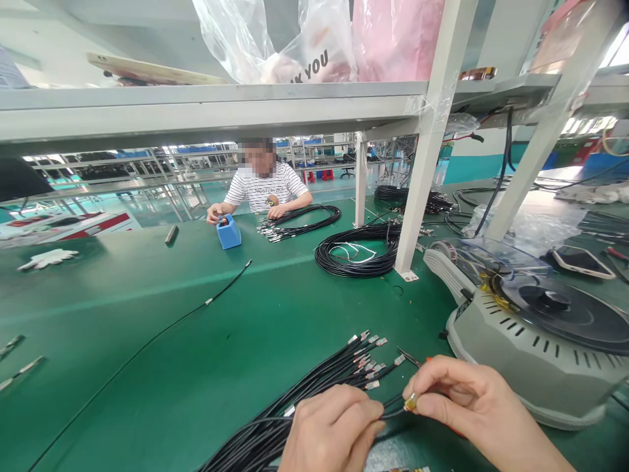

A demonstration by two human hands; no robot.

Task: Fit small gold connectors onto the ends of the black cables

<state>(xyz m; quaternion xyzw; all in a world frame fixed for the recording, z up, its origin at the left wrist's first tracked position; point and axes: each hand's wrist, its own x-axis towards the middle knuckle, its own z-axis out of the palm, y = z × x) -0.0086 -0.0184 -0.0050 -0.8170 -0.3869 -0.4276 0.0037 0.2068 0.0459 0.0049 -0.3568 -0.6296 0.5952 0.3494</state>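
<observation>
Green matting covers the long worktop of a factory hall, with a grey shelf overhead that carries plastic bags; one bag shows the letters "K YOU", the rest is hidden.

At the near edge the left hand is closed around a bundle of black wires, probably to keep them together and steady. The right hand pinches a small yellowish piece at the end of one wire, thumb and fingers pressed together on it. The other wire ends fan out with metal terminals, so each one is easy to pick.

Just beside the right hand, at the right edge, stands a grey tape dispenser, close for reaching. A phone lies behind it.

At the far edge a co-worker in a striped shirt handles another wire bundle beside a blue box. The shirt print is too small to read surely.
</observation>
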